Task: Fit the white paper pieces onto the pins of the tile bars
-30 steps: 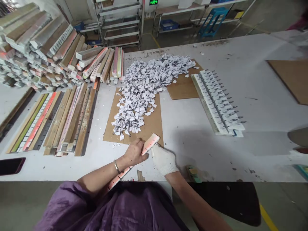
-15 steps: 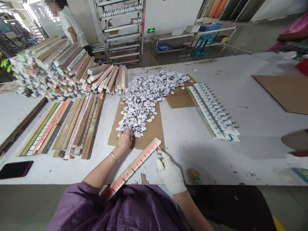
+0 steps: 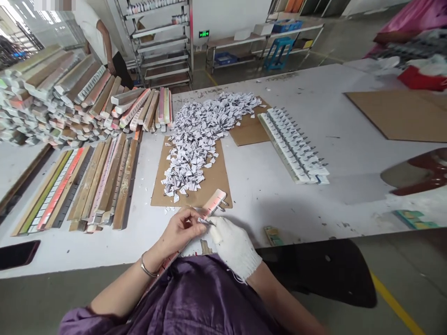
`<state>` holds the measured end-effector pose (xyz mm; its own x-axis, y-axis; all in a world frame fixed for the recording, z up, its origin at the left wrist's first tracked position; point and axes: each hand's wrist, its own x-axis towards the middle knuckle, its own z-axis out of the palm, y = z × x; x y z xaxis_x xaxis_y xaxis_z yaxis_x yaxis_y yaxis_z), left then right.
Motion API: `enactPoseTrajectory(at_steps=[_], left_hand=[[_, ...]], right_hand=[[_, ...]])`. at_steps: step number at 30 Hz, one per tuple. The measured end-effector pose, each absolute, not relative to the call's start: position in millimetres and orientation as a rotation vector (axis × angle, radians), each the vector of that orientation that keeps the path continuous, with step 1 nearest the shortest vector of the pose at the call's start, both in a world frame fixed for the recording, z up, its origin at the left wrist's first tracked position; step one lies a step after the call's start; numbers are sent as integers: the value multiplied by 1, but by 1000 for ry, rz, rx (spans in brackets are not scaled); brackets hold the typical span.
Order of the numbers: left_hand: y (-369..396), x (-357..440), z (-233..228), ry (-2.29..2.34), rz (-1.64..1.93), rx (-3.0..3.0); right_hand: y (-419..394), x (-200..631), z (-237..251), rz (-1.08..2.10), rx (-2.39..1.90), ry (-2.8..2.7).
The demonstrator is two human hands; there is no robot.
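Observation:
My bare left hand (image 3: 182,232), a bangle on its wrist, pinches a small grey-white piece (image 3: 202,221) between thumb and fingers. Against it, my white-gloved right hand (image 3: 237,244) is closed with its fingertips at the same piece; whether it grips anything else is hidden. Beneath both hands a slotted wooden stick (image 3: 215,201) with an orange-pink face slants from my lap over the table edge. A small metal pin juts from its far end. Just beyond lies a heap of small grey-white pieces (image 3: 195,149) on a brown board (image 3: 223,181).
Slotted sticks lie in rows (image 3: 101,186) at the left, before a tall stack of sticks (image 3: 52,102). To the right rests a stick lined with pieces and metal points (image 3: 295,146). A phone (image 3: 17,255) lies near the left edge. Another person (image 3: 94,32) stands behind the stack.
My left hand has left the heap and come back to my right hand, bringing a small piece. My right hand has shifted from beside the stick's far end to over the stick. The view has tilted.

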<state>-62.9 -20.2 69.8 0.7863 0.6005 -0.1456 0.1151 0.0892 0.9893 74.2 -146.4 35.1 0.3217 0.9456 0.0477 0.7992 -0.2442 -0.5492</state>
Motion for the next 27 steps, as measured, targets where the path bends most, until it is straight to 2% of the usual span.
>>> enactPoseTrajectory(at_steps=[4, 12, 21, 27], left_hand=[[-31, -62, 63, 624, 539, 1854], [-35, -65, 61, 535, 186, 1593], [-35, -66, 63, 461, 97, 1537], [-35, -68, 48, 213, -184, 989]], right_hand=[[-154, 75, 40, 483, -2002, -1485], [-169, 79, 43, 559, -2127, -1642], [-185, 89, 56, 610, -2051, -1779], [-189, 94, 67, 1039, -1737, -1451]])
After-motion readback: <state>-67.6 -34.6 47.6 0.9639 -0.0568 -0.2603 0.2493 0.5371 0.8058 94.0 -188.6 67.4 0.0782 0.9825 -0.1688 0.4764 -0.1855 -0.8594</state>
